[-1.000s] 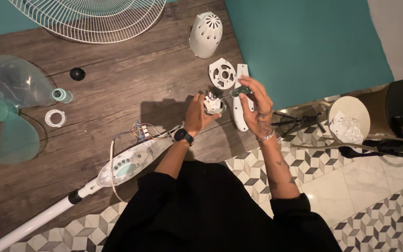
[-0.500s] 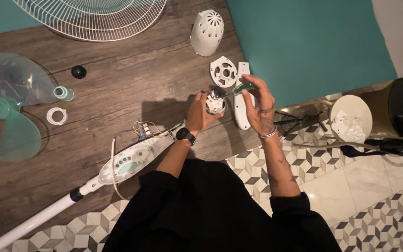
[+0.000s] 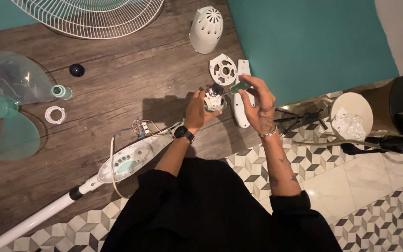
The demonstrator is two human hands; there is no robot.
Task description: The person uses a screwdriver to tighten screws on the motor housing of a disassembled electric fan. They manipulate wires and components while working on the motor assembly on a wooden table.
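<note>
My left hand (image 3: 197,110) grips a small round fan motor (image 3: 213,100), held up over the wooden floor. My right hand (image 3: 257,102) holds a green-handled screwdriver (image 3: 239,87), its tip pointing at the top of the motor. Just beyond the motor lie a white round motor bracket (image 3: 223,69) and a long white housing piece (image 3: 242,111), partly hidden by my right hand. A white vented motor cover (image 3: 206,29) stands farther back. The fan's white pole with its control panel (image 3: 129,160) lies at my left elbow, with loose wires (image 3: 143,127) running toward the motor.
A white wire fan guard (image 3: 94,16) lies at the top left. Translucent green fan blades (image 3: 5,100), a teal cap (image 3: 60,91), a white ring (image 3: 55,114) and a dark knob (image 3: 76,70) lie at the left. A teal mat (image 3: 313,42) covers the upper right. A round stool (image 3: 350,112) stands on patterned tiles at the right.
My right hand has lifted the screwdriver from low beside the motor to above it. The left hand has kept its hold on the motor.
</note>
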